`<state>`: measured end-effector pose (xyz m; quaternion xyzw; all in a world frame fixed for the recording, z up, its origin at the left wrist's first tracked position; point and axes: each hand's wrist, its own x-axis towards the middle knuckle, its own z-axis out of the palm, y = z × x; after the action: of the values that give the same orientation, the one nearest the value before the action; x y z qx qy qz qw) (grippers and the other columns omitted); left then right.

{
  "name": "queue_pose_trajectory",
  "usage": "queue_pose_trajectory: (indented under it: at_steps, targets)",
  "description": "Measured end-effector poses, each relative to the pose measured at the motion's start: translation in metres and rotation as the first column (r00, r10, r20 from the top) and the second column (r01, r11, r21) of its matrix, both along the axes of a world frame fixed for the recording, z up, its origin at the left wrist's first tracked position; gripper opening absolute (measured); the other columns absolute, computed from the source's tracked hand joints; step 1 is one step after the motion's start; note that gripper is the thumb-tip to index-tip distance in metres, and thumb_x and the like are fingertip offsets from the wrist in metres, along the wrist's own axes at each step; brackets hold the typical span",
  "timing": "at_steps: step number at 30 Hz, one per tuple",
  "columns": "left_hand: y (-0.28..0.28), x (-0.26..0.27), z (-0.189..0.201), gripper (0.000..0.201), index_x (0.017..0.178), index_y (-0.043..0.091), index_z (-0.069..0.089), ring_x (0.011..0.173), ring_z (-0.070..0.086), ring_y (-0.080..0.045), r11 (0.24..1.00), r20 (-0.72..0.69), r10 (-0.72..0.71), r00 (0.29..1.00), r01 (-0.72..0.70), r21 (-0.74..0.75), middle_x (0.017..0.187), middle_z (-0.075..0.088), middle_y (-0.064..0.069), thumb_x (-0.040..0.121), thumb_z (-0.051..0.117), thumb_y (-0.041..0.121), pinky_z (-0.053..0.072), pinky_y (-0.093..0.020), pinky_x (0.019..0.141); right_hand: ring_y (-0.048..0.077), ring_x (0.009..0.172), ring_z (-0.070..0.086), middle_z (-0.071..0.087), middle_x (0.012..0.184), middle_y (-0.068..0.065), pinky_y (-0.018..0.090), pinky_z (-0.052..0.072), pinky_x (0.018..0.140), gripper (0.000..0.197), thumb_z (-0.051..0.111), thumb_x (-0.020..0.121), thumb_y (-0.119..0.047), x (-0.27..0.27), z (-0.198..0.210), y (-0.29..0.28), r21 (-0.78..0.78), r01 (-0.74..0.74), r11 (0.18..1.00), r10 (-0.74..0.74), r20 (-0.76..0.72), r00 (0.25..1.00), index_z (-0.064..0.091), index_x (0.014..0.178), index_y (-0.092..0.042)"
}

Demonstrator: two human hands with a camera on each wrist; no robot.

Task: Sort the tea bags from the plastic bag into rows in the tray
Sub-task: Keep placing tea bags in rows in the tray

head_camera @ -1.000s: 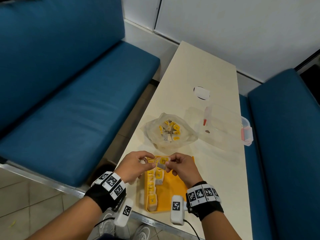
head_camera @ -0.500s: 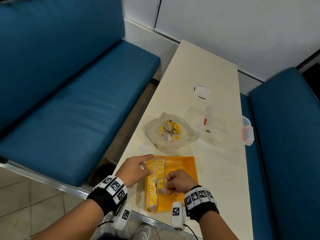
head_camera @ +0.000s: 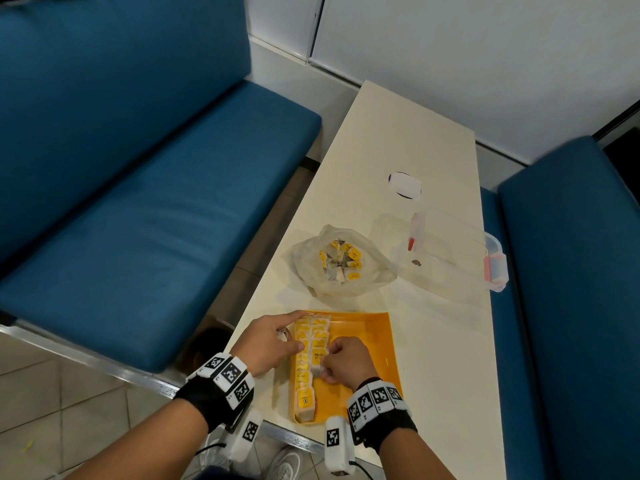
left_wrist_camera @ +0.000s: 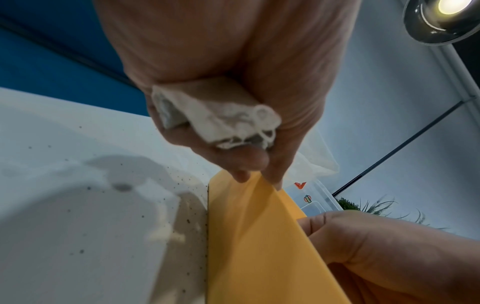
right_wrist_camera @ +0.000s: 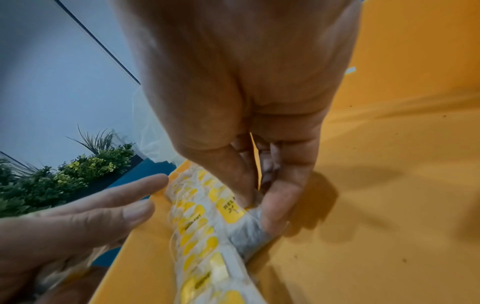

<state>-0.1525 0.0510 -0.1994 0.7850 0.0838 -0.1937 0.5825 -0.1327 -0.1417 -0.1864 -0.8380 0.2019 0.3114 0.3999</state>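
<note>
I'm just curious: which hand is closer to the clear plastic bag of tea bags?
Left. The left hand rests at the tray's far-left corner, just below the plastic bag; the right hand is further back, mid-tray.

cream table [head_camera: 408, 133], tray [head_camera: 377, 341], plastic bag [head_camera: 308, 268], clear container [head_camera: 450, 258]

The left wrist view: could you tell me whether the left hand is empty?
No, the left hand grips a tea bag curled against its palm.
</note>
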Motion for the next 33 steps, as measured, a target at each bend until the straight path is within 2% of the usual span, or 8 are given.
queue_pose_trajectory:
  at_steps: [4,9,15,20,24,26,30,33]
  targets:
    - [0.000,-0.001,0.003,0.060,0.136,0.043,0.061,0.050,0.058,-0.001,1.000,-0.008,0.005,1.000,-0.006,-0.013,0.095,0.069,0.008,0.085,0.081,0.019,0.050,-0.023,0.052,0.023,0.047,0.060,0.059,0.060,0.005,0.033,0.055,0.053,0.030,0.071,0.075,0.003,0.000,-0.003,0.003,-0.058,-0.016,0.998,0.020,0.060,0.998,0.050,0.064,-0.016]
    - [0.001,-0.001,0.007,0.058,0.134,0.043,0.061,0.047,0.057,-0.004,1.000,-0.020,0.001,1.000,-0.001,-0.019,0.086,0.068,0.010,0.085,0.081,0.020,0.051,-0.026,0.051,0.019,0.050,0.064,0.064,0.069,0.006,0.025,0.052,0.048,0.027,0.067,0.080,0.002,-0.003,-0.001,0.005,-0.089,-0.025,0.996,0.033,0.095,0.995,0.053,0.066,-0.016]
    - [0.007,-0.001,0.028,0.034,0.124,0.040,0.068,0.049,0.055,-0.014,0.971,-0.104,0.107,0.989,-0.127,-0.203,0.089,0.071,-0.007,0.098,0.051,0.055,0.048,-0.028,0.047,0.016,0.079,0.067,0.068,0.093,0.000,0.031,0.057,0.069,0.012,0.064,0.081,-0.013,-0.002,0.016,0.004,-0.123,-0.090,0.988,0.116,0.230,0.966,0.063,0.088,-0.023]
    - [0.004,0.003,0.042,0.056,0.132,0.035,0.060,0.049,0.057,-0.017,0.881,-0.242,0.105,0.965,-0.203,-0.427,0.092,0.070,-0.014,0.100,0.027,0.067,0.048,-0.029,0.047,0.018,0.062,0.062,0.065,0.083,0.005,0.026,0.053,0.062,0.016,0.065,0.086,0.000,-0.001,0.057,0.019,0.238,-0.253,0.938,0.145,0.394,0.908,0.071,0.093,-0.014]
    - [-0.001,0.006,0.052,0.061,0.126,0.022,0.064,0.046,0.060,-0.017,0.807,-0.352,0.117,0.929,-0.295,-0.512,0.106,0.069,-0.018,0.101,0.028,0.064,0.041,-0.022,0.036,0.016,0.067,0.059,0.067,0.086,0.002,0.032,0.055,0.070,0.029,0.065,0.083,0.005,-0.002,0.071,0.032,0.302,-0.392,0.869,0.251,0.415,0.875,0.074,0.095,-0.020]
    - [-0.001,0.010,0.051,0.064,0.122,0.013,0.067,0.046,0.059,-0.016,0.783,-0.398,0.129,0.908,-0.340,-0.521,0.101,0.069,-0.019,0.102,0.032,0.062,0.041,-0.022,0.035,0.011,0.068,0.057,0.066,0.086,-0.011,0.028,0.054,0.072,0.031,0.065,0.082,0.004,-0.004,0.071,0.034,0.269,-0.401,0.876,0.258,0.440,0.860,0.073,0.093,-0.024]
    - [0.002,0.018,0.045,0.064,0.114,0.006,0.070,0.047,0.057,-0.019,0.765,-0.458,0.211,0.864,-0.438,-0.472,0.075,0.066,-0.014,0.105,0.034,0.058,0.042,-0.023,0.038,0.019,0.072,0.057,0.066,0.094,0.004,0.030,0.053,0.074,0.021,0.072,0.082,-0.007,-0.008,0.070,0.037,0.194,-0.387,0.901,0.245,0.509,0.825,0.071,0.095,-0.023]
    - [0.005,0.023,0.040,0.061,0.108,0.007,0.072,0.054,0.058,-0.022,0.713,-0.505,0.291,0.813,-0.536,-0.452,0.070,0.064,-0.013,0.104,0.037,0.056,0.048,-0.029,0.053,0.008,0.068,0.055,0.063,0.090,-0.003,0.022,0.051,0.069,0.019,0.075,0.081,-0.013,-0.012,0.072,0.042,0.174,-0.437,0.883,0.289,0.533,0.795,0.069,0.096,-0.024]
